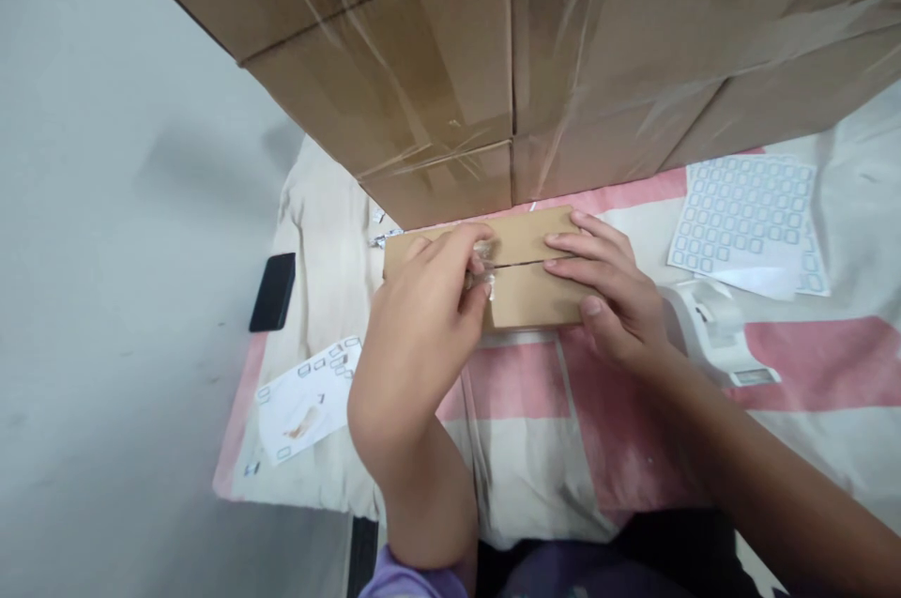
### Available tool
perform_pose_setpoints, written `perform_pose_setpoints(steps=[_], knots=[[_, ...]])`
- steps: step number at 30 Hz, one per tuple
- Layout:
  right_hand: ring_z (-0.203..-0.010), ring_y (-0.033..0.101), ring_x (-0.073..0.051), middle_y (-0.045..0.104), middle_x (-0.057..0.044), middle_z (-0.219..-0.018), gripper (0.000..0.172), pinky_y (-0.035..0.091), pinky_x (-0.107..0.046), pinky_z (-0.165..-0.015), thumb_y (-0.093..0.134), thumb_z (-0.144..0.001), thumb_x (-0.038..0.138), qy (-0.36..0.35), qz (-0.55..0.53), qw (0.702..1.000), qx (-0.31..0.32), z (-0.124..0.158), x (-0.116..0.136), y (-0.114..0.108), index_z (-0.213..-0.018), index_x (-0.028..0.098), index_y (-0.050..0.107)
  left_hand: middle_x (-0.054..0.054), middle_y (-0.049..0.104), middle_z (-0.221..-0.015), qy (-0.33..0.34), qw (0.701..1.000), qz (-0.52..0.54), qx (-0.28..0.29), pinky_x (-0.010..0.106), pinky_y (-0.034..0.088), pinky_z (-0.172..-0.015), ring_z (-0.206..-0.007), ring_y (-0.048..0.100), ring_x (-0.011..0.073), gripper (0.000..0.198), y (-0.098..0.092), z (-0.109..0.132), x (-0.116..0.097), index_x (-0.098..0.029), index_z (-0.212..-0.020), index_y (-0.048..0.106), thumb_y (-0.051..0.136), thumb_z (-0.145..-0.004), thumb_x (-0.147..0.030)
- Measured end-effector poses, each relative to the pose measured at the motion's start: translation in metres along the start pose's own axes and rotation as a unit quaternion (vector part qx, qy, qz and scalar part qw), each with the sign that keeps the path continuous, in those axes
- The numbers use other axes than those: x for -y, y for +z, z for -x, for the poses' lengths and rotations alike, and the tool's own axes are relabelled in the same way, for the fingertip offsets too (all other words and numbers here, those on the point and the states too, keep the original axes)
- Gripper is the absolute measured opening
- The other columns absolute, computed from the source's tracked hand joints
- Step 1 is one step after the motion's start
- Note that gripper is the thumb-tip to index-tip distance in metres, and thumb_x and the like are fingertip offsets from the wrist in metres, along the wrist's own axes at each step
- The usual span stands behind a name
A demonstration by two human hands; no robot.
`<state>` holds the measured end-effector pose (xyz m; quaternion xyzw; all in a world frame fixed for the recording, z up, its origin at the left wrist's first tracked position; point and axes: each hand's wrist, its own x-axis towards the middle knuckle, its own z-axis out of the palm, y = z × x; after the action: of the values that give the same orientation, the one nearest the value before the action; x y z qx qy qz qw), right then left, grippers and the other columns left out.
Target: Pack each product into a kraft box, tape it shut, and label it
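A flat brown cardboard box (525, 288) lies on the cloth in front of me, a dark seam running along its top. My left hand (436, 298) is over the left half of the box, thumb and fingers pinched on a crumpled piece of clear tape (482, 265) at the seam. On the right half rests my right hand (612, 283), its fingers spread across the top and the thumb at the near edge. The left hand hides much of the box's left end.
Large stacked cartons (436, 82) in clear wrap stand right behind the box. To the right are a white tape dispenser (718, 326) and sheets of blue-outlined stickers (746, 222). At left lie a black phone (273, 292) and a mostly used sticker sheet (310, 401).
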<state>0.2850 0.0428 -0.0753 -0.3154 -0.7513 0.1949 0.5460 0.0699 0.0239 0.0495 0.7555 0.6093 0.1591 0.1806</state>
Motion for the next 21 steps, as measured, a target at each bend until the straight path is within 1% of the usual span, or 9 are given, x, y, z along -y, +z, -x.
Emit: perform_pose_setpoints(steps=[2,4,6,9,10,12,14,17,21], knots=[[-0.149,0.047,-0.036,0.069,-0.008,-0.139,0.035,0.036,-0.066,-0.123,0.049,-0.103,0.038,-0.003,0.004,1.000,0.004,-0.001,0.001,0.000,-0.130,0.029,0.071,0.001,0.066,-0.121,-0.005,1.000,0.001,-0.006,0.040,0.051,-0.091,-0.113,0.062,0.0242,0.038,-0.001,0.000,0.001,-0.030,-0.126,0.061,0.059,-0.093,-0.010],[-0.149,0.047,-0.036,0.070,-0.008,-0.139,0.035,0.037,-0.065,-0.123,0.050,-0.103,0.038,-0.005,0.008,1.000,0.006,-0.001,0.001,-0.001,-0.129,0.029,0.071,0.002,0.065,-0.126,-0.008,1.000,0.008,-0.004,0.040,0.051,-0.092,-0.116,0.062,0.0241,0.032,-0.004,-0.001,0.004,-0.028,-0.121,0.064,0.061,-0.093,-0.013],[-0.148,0.048,-0.036,0.070,-0.008,-0.138,0.035,0.037,-0.065,-0.123,0.049,-0.103,0.039,-0.008,0.013,1.000,0.003,0.000,0.000,-0.001,-0.128,0.029,0.071,0.001,0.066,-0.120,-0.006,1.000,0.023,0.005,0.038,0.051,-0.091,-0.114,0.062,0.0236,0.026,-0.006,-0.003,0.006,-0.027,-0.115,0.068,0.064,-0.092,-0.016],[-0.147,0.049,-0.035,0.070,-0.008,-0.138,0.035,0.037,-0.066,-0.123,0.049,-0.103,0.039,-0.014,0.017,1.000,0.003,0.000,-0.001,-0.001,-0.129,0.029,0.071,0.000,0.068,-0.109,-0.003,0.998,0.060,0.001,0.035,0.050,-0.085,-0.101,0.064,0.0197,0.013,-0.006,-0.007,0.009,-0.027,-0.101,0.073,0.064,-0.093,-0.021],[-0.148,0.048,-0.035,0.070,-0.008,-0.139,0.035,0.037,-0.065,-0.123,0.049,-0.103,0.039,-0.016,0.016,1.000,0.005,0.001,-0.002,-0.001,-0.129,0.028,0.071,-0.001,0.068,-0.105,-0.002,0.998,0.070,-0.006,0.033,0.050,-0.082,-0.095,0.064,0.0180,0.011,-0.006,-0.008,0.010,-0.027,-0.096,0.073,0.063,-0.094,-0.021],[-0.149,0.047,-0.035,0.069,-0.008,-0.140,0.035,0.037,-0.065,-0.123,0.049,-0.103,0.037,-0.017,0.011,1.000,0.009,0.001,-0.002,-0.001,-0.131,0.028,0.070,-0.001,0.068,-0.099,-0.002,0.996,0.082,-0.022,0.032,0.048,-0.077,-0.084,0.061,0.0155,0.015,-0.004,-0.010,0.010,-0.026,-0.088,0.074,0.061,-0.095,-0.022],[-0.150,0.046,-0.035,0.068,-0.008,-0.142,0.036,0.037,-0.065,-0.123,0.050,-0.103,0.036,-0.015,0.006,1.000,0.011,0.001,-0.002,-0.002,-0.132,0.029,0.069,-0.001,0.067,-0.095,-0.004,0.996,0.083,-0.035,0.032,0.046,-0.074,-0.080,0.059,0.0149,0.017,-0.002,-0.012,0.011,-0.025,-0.085,0.075,0.061,-0.096,-0.024],[-0.150,0.045,-0.035,0.067,-0.008,-0.143,0.036,0.036,-0.065,-0.123,0.050,-0.103,0.035,-0.011,0.003,1.000,0.014,0.000,-0.001,-0.003,-0.133,0.029,0.068,0.000,0.067,-0.091,-0.011,0.996,0.081,-0.045,0.032,0.044,-0.073,-0.078,0.058,0.0154,0.017,0.002,-0.015,0.013,-0.025,-0.085,0.077,0.063,-0.095,-0.026],[-0.150,0.046,-0.035,0.068,-0.007,-0.142,0.036,0.036,-0.066,-0.123,0.051,-0.102,0.035,0.000,0.005,1.000,0.014,0.000,0.000,-0.003,-0.133,0.031,0.069,0.001,0.066,-0.094,-0.017,0.995,0.082,-0.050,0.032,0.044,-0.070,-0.078,0.058,0.0156,0.016,0.006,-0.019,0.016,-0.026,-0.085,0.078,0.065,-0.093,-0.026]])
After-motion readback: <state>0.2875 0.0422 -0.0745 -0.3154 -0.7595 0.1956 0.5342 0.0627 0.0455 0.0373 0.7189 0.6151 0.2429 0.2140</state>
